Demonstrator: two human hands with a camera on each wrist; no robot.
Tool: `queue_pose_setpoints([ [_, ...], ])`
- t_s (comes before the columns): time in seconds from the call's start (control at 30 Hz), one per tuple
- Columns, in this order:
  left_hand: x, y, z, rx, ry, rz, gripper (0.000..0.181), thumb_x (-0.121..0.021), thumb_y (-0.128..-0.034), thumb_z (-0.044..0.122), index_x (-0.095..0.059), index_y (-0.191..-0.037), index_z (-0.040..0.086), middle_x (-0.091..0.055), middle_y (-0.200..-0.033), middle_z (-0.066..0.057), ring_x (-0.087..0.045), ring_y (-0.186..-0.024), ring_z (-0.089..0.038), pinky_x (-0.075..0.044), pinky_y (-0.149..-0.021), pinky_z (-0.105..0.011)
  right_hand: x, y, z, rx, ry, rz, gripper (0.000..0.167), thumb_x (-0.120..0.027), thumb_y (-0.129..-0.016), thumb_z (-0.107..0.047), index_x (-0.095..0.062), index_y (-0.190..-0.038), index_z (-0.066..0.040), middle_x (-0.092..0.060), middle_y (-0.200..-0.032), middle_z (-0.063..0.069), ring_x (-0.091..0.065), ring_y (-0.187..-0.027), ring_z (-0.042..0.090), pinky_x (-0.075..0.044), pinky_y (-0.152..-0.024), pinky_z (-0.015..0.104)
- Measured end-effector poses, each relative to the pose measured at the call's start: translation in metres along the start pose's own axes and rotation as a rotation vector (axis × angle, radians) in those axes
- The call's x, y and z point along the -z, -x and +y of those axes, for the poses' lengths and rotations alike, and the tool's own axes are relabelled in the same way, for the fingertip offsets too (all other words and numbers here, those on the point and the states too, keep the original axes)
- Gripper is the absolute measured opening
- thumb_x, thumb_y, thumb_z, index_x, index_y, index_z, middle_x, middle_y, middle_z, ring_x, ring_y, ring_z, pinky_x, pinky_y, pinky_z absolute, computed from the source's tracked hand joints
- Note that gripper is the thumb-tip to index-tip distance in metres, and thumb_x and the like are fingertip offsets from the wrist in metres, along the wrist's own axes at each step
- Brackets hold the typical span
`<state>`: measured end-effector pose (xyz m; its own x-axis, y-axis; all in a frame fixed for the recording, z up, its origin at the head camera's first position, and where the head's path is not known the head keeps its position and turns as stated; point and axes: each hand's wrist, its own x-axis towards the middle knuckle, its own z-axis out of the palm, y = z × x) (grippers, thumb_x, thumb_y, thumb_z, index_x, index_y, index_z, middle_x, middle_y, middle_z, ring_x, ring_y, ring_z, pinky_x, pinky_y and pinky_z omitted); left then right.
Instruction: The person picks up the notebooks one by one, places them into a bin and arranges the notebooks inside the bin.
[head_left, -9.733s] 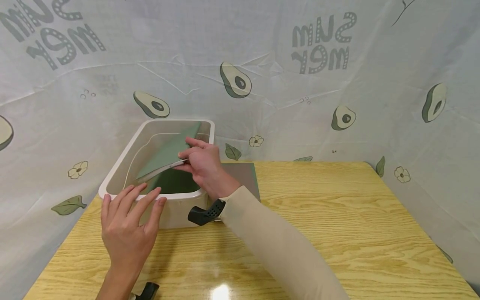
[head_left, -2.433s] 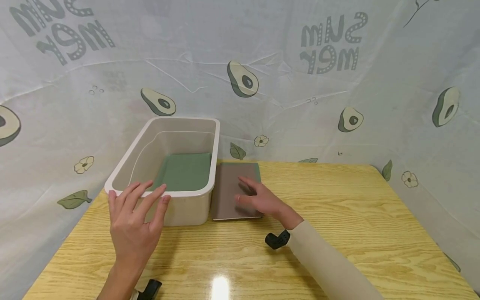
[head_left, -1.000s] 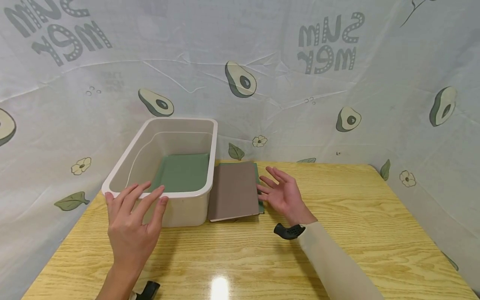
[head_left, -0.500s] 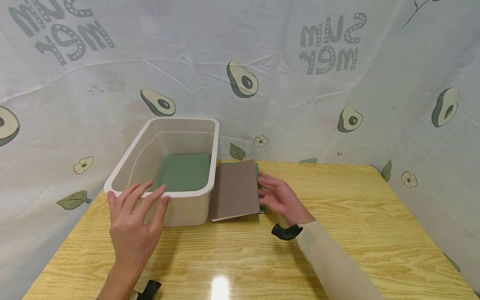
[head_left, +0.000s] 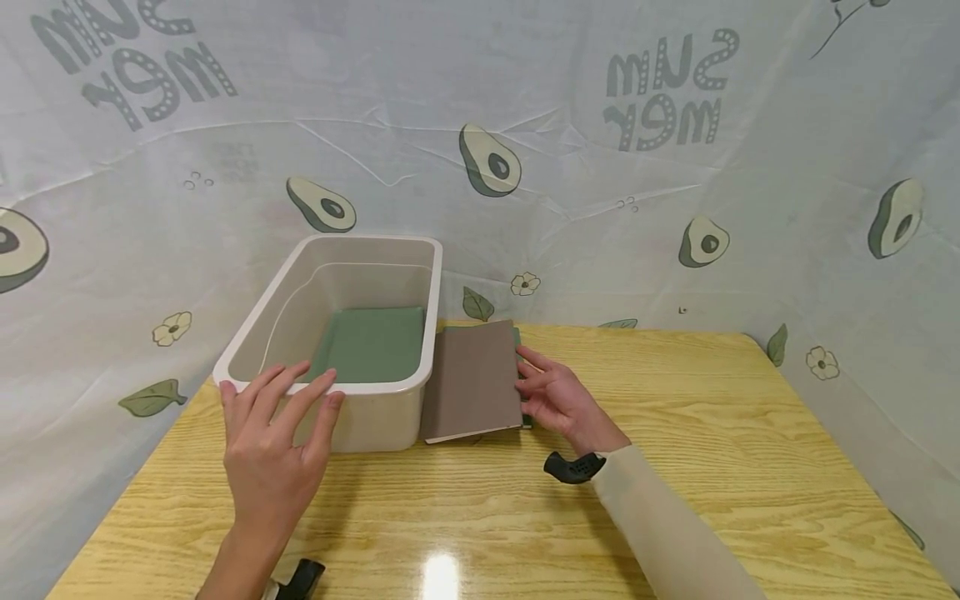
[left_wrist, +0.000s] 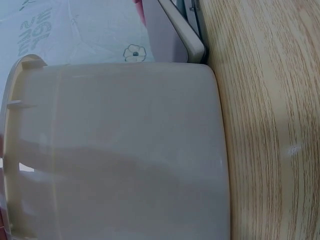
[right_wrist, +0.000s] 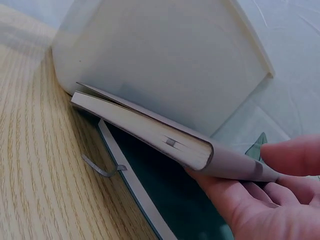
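My left hand [head_left: 273, 467] rests its fingertips on the near rim of a light plastic bin [head_left: 262, 308]. Inside the bin lies a green book [head_left: 378, 343]. Right of the bin, a brown-grey book [head_left: 474, 379] lies tilted over a dark green book [head_left: 527, 417]. My right hand [head_left: 564, 402] is at its right edge. In the right wrist view the hand [right_wrist: 270, 200] has fingers under the spine of the brown-grey book [right_wrist: 235, 165], with the thumb above. This book is raised off the green book [right_wrist: 165, 185], whose ribbon hangs onto the table.
The wooden table [head_left: 675, 450] extends to the right and in front. A pale curtain [head_left: 585, 233] printed with avocados hangs behind and at the sides. The bin's outer wall [right_wrist: 165, 55] stands against the far side of the books.
Earlier, a green book was held tilted over the bin; it is no longer raised. The right hand moved to the brown-grey book's right side, and that book has turned and lifted at its right edge.
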<state>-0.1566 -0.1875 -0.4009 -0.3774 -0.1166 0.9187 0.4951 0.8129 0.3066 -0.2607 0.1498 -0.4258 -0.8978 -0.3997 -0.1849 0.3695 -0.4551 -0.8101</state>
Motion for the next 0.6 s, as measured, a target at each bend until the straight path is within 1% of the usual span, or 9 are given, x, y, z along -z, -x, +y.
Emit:
queue_pose_setpoints([
  [0.27,-0.0001,0.0005,0.0000,0.006,-0.003,0.002,0.045,-0.062,-0.1054,0.049,-0.085,-0.109,0.010,-0.078,-0.119,-0.020,-0.064,-0.122,-0.045,-0.016,-0.119,-0.084,0.0020,-0.0004,0.0025,-0.023,0.022,0.015,0.083,-0.034,-0.102,0.018,-0.012,-0.172,-0.020,-0.022,-0.178,0.009,-0.063,-0.116,0.015,-0.061,-0.086,0.038],
  [0.4,-0.0005,0.0001,0.0008,0.009,0.000,0.007,0.046,-0.062,-0.1054,0.050,-0.085,-0.108,0.010,-0.078,-0.118,-0.020,-0.064,-0.121,-0.045,-0.016,-0.119,-0.085,0.0026,-0.0001,0.0035,-0.035,0.026,0.019,0.083,-0.035,-0.102,0.017,-0.012,-0.173,-0.020,-0.023,-0.178,0.010,-0.066,-0.114,0.015,-0.063,-0.085,0.037],
  [0.6,0.0002,0.0000,-0.0006,0.005,-0.009,-0.008,0.045,-0.062,-0.1057,0.049,-0.084,-0.110,0.011,-0.078,-0.119,-0.020,-0.064,-0.123,-0.044,-0.016,-0.120,-0.084,0.0035,-0.0007,0.0049,-0.031,0.033,0.032,0.083,-0.037,-0.102,0.017,-0.013,-0.172,-0.019,-0.026,-0.177,0.011,-0.068,-0.112,0.014,-0.063,-0.086,0.036],
])
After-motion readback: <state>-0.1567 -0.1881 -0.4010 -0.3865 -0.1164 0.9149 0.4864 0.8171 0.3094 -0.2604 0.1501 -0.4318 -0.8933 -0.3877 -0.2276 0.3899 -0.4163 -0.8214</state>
